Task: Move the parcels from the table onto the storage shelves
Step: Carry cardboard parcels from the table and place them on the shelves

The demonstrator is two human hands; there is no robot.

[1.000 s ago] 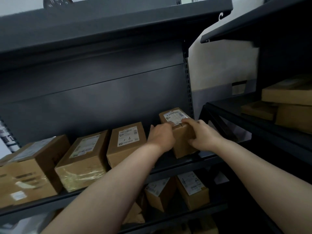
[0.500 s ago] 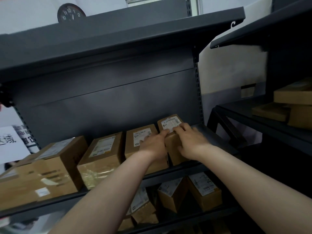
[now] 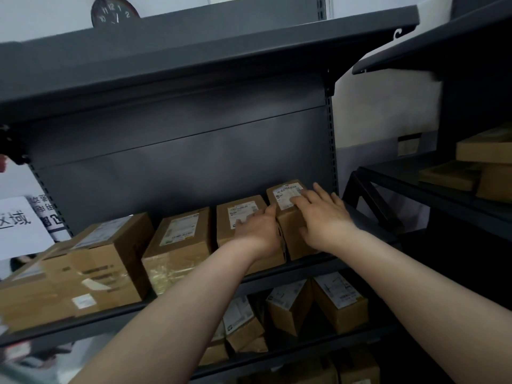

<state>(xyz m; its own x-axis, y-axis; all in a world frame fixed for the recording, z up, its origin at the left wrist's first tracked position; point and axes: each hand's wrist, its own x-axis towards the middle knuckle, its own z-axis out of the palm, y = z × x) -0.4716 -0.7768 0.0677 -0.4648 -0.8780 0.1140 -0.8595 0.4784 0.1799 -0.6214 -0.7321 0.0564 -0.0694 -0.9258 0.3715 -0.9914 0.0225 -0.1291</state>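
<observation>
The parcel [image 3: 288, 236] stands on the middle shelf [image 3: 310, 266] of a dark metal rack, at the right end of a row of brown boxes. It touches the neighbouring box [image 3: 238, 236] on its left. A white label [image 3: 285, 194] covers its top face.

The right grip [image 3: 324, 217], a bare hand, lies over the parcel's top and right side. Its fingers are spread and nearly straight, the forefinger rests on the label, and the thumb points down the front face. It rests on the parcel rather than clamping it.

The left grip [image 3: 257, 225], also a bare hand, sits where the parcel and the neighbouring box meet. Its thumb touches the parcel's upper left edge. Its fingers lie relaxed and apart across the neighbour's label, holding nothing.

Further left on the same shelf are a taped box [image 3: 177, 248] with shiny clear wrap on its front, then a large box [image 3: 110, 261], with more cardboard at the picture's edge.

The lower shelf [image 3: 304, 349] holds several smaller boxes [image 3: 340, 303], some tilted against each other.

A second rack [image 3: 410, 176] on the right carries flat boxes [image 3: 484, 149] in a stack. A round clock [image 3: 115, 12] shows above the top shelf, and a white sign [image 3: 19, 225] with printed characters hangs at the left.
</observation>
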